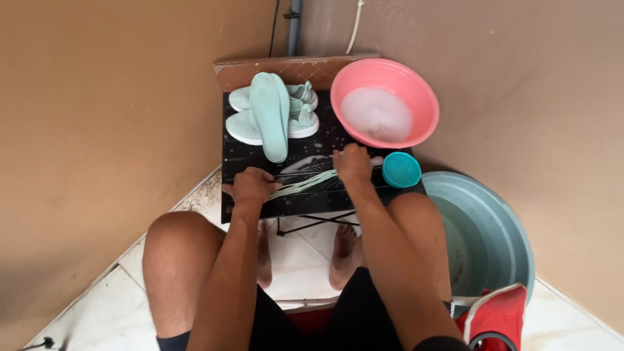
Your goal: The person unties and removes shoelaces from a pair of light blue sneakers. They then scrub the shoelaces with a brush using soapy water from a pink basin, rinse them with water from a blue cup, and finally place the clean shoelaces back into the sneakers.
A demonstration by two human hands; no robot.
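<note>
Knees: framing the view, bare feet resting on pale tiles.
Left hand point(250, 185): fingers curled shut, pinning pale green laces point(304, 184) to the black folding table point(260, 159).
Right hand point(353, 164): closed, probably gripping a brush, scrubbing along the laces.
Next: firm, even strokes needed.
Around: mint shoes point(302, 110), insole point(270, 114), pink basin point(385, 103), teal cup point(401, 169), brown corner walls.
</note>
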